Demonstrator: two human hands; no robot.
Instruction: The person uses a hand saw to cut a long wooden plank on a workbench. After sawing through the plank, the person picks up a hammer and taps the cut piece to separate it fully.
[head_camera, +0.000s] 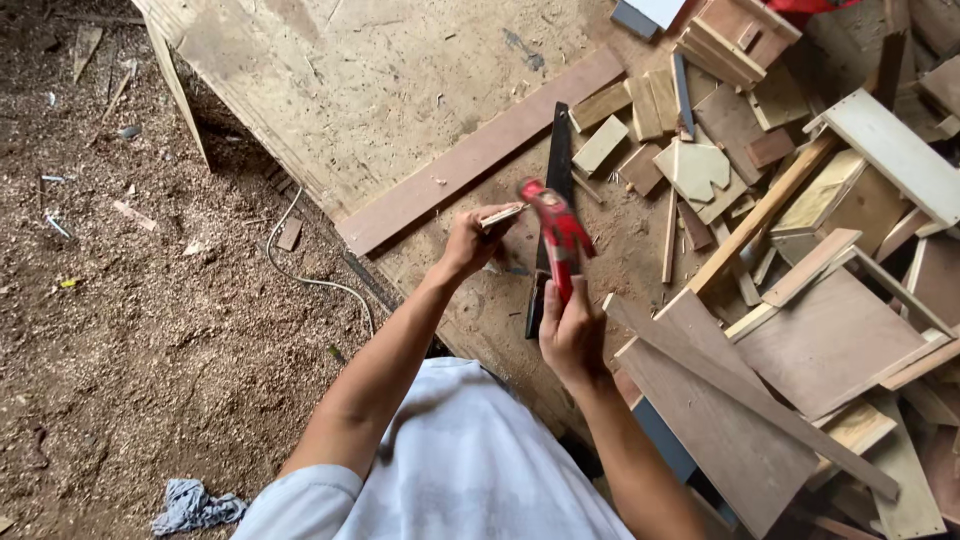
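- The left hand (468, 243) is closed in a pinch on a small wood piece (502, 215), thumb and fingers clamping its near end; the piece points right, toward the red tool.
- The right hand (572, 335) is wrapped shut around the lower handle of a red tool (556, 235), which stands up and away from the body, its head just beside the wood piece's free end. Whether they touch, I cannot tell.
- Both forearms reach forward from a white shirt (455, 470), elbows bent, the hands raised above the tabletop (380, 80) and close together.
- Under the hands lies a dark saw (556, 165), its blade pointing away, its handle hidden behind the right hand.
- A long brown strip (470, 160) lies slantwise on the tabletop, just left of the saw.
- To the right sits a heap of offcuts (800, 230): blocks, slats and plywood sheets, some leaning on each other.
- A thin white cord (300, 270) curls off the tabletop's near edge onto the sawdust floor (130, 300).
- A blue-grey rag (195, 505) lies on the floor near the left elbow.
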